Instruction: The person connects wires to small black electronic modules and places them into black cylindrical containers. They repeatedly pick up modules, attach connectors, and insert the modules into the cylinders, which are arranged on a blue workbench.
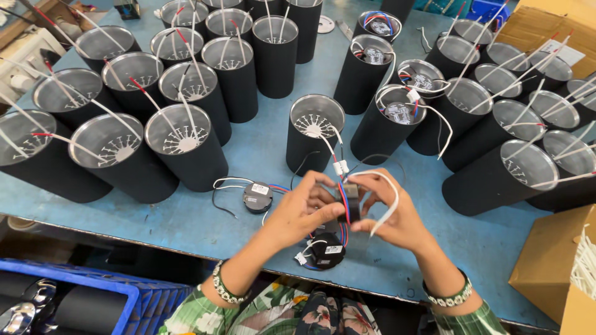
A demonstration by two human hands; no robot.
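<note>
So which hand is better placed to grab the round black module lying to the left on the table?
Left, probably. The left hand sits nearest the round black module, with bare blue table between them. The right hand pinches a white wire and is farther away, across the small black part both hands hold.

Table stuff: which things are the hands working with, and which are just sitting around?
In use: left hand, right hand, small black module, white wire.

Lying about: round black module, black cylinder housings, cardboard box, blue crate.

Black cylinders (pixel 186 149), blue table (pixel 261 149), green floral sleeves (pixel 205 313).
</note>
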